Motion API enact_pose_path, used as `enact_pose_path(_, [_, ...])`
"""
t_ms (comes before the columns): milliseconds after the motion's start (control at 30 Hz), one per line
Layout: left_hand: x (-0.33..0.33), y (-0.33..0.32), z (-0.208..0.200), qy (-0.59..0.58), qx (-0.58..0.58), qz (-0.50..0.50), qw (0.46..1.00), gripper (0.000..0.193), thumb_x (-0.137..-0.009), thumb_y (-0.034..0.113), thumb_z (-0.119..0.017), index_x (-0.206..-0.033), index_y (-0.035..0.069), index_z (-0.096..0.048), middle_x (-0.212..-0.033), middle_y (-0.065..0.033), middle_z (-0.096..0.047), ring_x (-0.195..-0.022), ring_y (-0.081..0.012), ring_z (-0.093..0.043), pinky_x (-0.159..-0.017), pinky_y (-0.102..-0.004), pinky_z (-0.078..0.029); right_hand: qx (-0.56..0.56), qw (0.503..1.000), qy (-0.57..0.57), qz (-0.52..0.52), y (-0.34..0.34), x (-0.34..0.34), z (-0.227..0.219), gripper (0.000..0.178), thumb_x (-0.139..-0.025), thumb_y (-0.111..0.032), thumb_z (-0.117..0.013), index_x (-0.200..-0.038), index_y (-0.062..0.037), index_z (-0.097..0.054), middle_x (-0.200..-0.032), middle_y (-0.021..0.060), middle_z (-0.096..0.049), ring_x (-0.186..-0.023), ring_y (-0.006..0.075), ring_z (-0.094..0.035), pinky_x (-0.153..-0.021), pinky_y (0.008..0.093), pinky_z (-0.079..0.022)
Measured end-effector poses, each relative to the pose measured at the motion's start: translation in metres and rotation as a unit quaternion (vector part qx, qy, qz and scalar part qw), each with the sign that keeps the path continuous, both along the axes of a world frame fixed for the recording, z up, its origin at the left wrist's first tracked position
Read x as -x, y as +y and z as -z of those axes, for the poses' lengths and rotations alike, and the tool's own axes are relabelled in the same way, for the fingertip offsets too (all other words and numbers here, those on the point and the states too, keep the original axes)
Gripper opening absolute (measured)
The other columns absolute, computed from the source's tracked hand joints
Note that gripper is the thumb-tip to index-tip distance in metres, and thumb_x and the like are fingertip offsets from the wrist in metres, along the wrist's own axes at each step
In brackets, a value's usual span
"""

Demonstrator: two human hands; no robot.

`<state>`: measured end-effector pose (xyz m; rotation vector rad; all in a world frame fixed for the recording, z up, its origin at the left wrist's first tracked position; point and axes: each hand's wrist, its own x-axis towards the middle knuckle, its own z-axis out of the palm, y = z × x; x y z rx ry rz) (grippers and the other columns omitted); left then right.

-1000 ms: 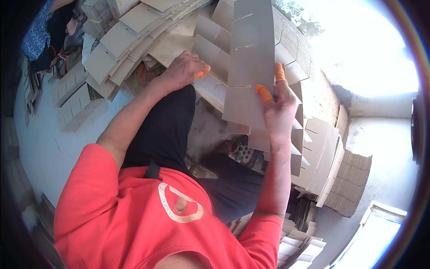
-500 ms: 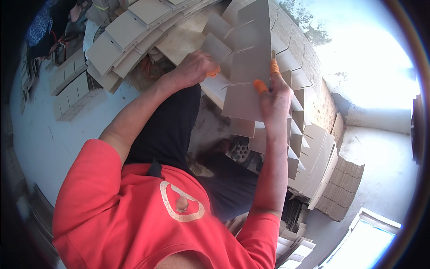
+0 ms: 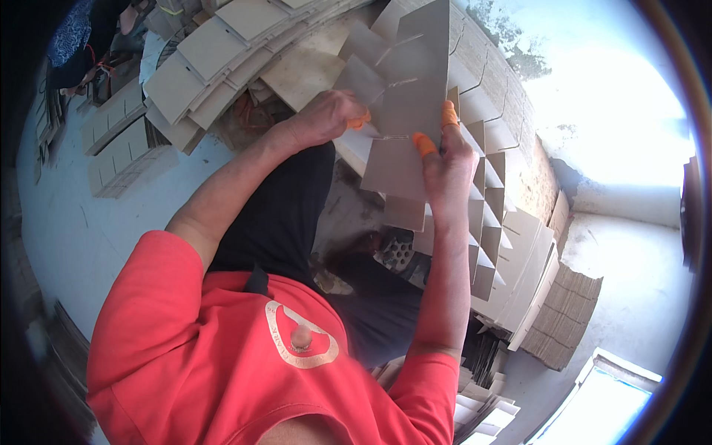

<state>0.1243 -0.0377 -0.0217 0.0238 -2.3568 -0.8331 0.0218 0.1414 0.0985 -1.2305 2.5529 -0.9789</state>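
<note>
A long grey-brown slotted cardboard divider strip [image 3: 419,81] stands tilted in front of me, with shorter cardboard cross pieces [image 3: 361,80] set into its slots on the left. My right hand [image 3: 450,159] grips the strip's right edge near its lower end, thumb on the face, orange covers on thumb and finger. My left hand [image 3: 331,117] is closed beside the cross pieces, orange covering on its fingertips; what it pinches, if anything, is hidden. Under and right of my right hand lies an assembled cardboard divider grid [image 3: 486,222] with open cells.
Rows of stacked cardboard pieces [image 3: 211,48] curve along the upper left. Slotted strips [image 3: 486,81] are stacked behind the grid, near the wall. More cardboard sheets [image 3: 515,267] and a bundle [image 3: 564,315] stand at the right. Another person's arm [image 3: 93,70] shows at the upper left.
My right hand and the strip's lower end have shifted slightly left. My left hand has moved slightly right and down, still closed by the cross pieces.
</note>
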Motion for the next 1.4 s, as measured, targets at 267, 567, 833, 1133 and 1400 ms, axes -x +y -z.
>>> enact_pose_path(267, [-0.001,0.003,-0.006,-0.01,-0.021,0.0,1.0,0.01,-0.069,-0.005,-0.062,-0.077,0.0,-0.065,-0.067,-0.0121,-0.06,-0.067,-0.0274,-0.058,-0.059,-0.0374,-0.047,0.047,0.999,0.017,-0.022,-0.002,0.0,0.017,0.056,-0.077,0.001,-0.067,-0.131,-0.0002,-0.051,-0.062,0.0042,-0.042,-0.053,0.007,-0.036,-0.052,0.0199,-0.037])
enact_pose_path(567, [0.004,-0.001,0.0,-0.055,-0.014,0.017,0.998,0.007,-0.072,0.0,-0.063,-0.078,0.002,-0.064,-0.071,-0.0083,-0.063,-0.066,-0.0254,-0.058,-0.06,-0.0361,-0.048,-0.01,0.996,0.046,-0.073,-0.018,0.006,0.044,0.045,-0.077,0.002,-0.065,-0.121,0.0037,-0.055,-0.073,0.0238,-0.059,-0.067,0.0368,-0.062,-0.062,0.0408,-0.048])
enact_pose_path(833, [0.008,-0.003,0.002,-0.048,-0.02,0.019,0.998,0.007,-0.074,0.004,-0.066,-0.08,0.003,-0.065,-0.072,-0.0068,-0.065,-0.068,-0.0246,-0.058,-0.062,-0.0355,-0.049,-0.12,0.986,0.045,-0.109,-0.025,0.009,0.027,0.025,-0.077,0.0,-0.065,-0.101,0.0045,-0.06,-0.08,0.0251,-0.062,-0.075,0.0415,-0.062,-0.064,0.0439,-0.047])
enact_pose_path(1133, [0.005,0.0,-0.005,-0.045,0.031,-0.012,0.998,0.04,-0.066,0.005,-0.076,-0.105,0.005,-0.065,-0.094,-0.0055,-0.067,-0.088,-0.0235,-0.059,-0.076,-0.0341,-0.05,-0.14,0.985,0.057,-0.085,-0.019,0.02,0.044,0.025,-0.081,-0.023,-0.068,-0.098,-0.0044,-0.065,-0.083,0.0173,-0.066,-0.076,0.0359,-0.064,-0.069,0.0424,-0.05])
enact_pose_path(1400, [0.046,0.002,-0.019,-0.025,0.18,0.04,0.982,0.094,-0.055,0.008,-0.082,-0.14,0.007,-0.041,-0.135,-0.0077,-0.049,-0.13,-0.0297,-0.039,-0.105,-0.0425,-0.036,-0.336,0.888,0.191,0.247,0.087,0.173,0.078,0.088,-0.084,-0.061,-0.057,-0.139,0.0049,-0.036,-0.125,0.0215,-0.056,-0.124,0.0353,-0.047,-0.096,0.0372,-0.042])
